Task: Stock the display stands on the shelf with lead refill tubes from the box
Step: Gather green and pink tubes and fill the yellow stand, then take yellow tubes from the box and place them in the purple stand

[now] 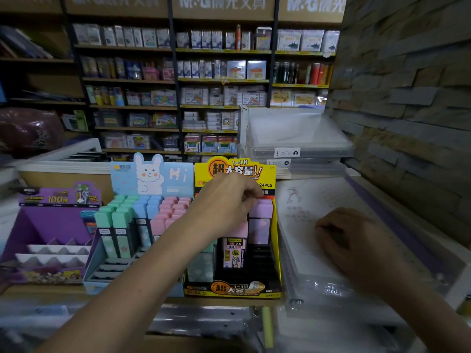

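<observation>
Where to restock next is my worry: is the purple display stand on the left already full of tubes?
No, the purple display stand shows bare white slots across its front rows.

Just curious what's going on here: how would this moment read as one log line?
left hand: fingers at back-row lilac tubes in yellow stand, grip unclear | right hand: curled, resting on clear-wrapped pack

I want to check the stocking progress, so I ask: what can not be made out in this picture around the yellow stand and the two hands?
- Head view: the left hand covers the back rows of the yellow stand; whether it pinches anything is hidden.
- Head view: the right hand has curled fingers, which hide whether it holds anything.
- Head view: the small print on the purple stand is blurred.
</observation>
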